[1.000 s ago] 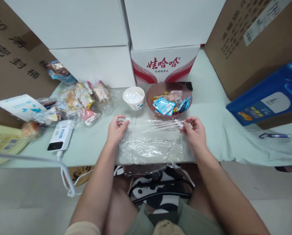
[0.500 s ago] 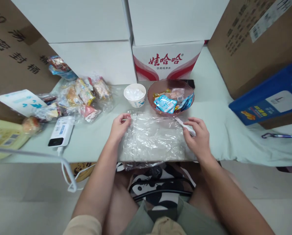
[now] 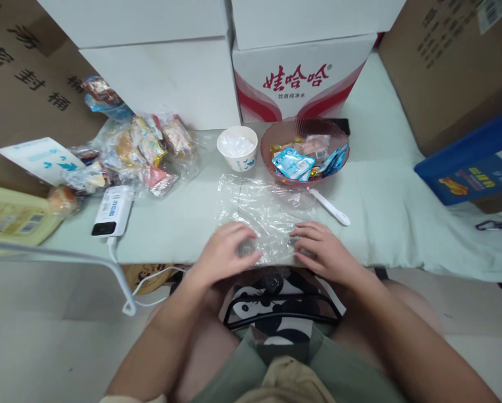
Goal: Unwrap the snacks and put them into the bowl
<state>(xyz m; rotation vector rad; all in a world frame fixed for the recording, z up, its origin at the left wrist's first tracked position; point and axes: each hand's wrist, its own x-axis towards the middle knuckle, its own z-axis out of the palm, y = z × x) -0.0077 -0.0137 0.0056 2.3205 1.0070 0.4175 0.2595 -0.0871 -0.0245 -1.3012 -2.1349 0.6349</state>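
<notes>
A crinkled clear plastic bag (image 3: 261, 210) lies spread flat near the table's front edge. My left hand (image 3: 228, 252) rests at its near left part, thumb and fingers curved apart, with some of the plastic showing in the gap. At the near right part is my right hand (image 3: 324, 252), fingers spread and bent over the plastic. A slim white utility knife (image 3: 330, 207) lies on the cloth beyond my right hand, touched by neither hand. Behind the bag stand a white paper cup (image 3: 237, 148) with clear plastic inside and a pinkish ribbed bowl (image 3: 272, 168) of small packets.
Wrapped snacks (image 3: 137, 151) are heaped at the left, beside a white power bank (image 3: 113, 211) with a cable. Large cartons (image 3: 297, 84) wall off the back. A blue jug (image 3: 469, 173) stands right. A grey metal rod (image 3: 87, 254) crosses the lower left.
My right hand has let go of the white knife, which now lies on the cloth. Both hands have moved inward and nearer to me, onto the bag's front part. The camera view has shifted slightly.
</notes>
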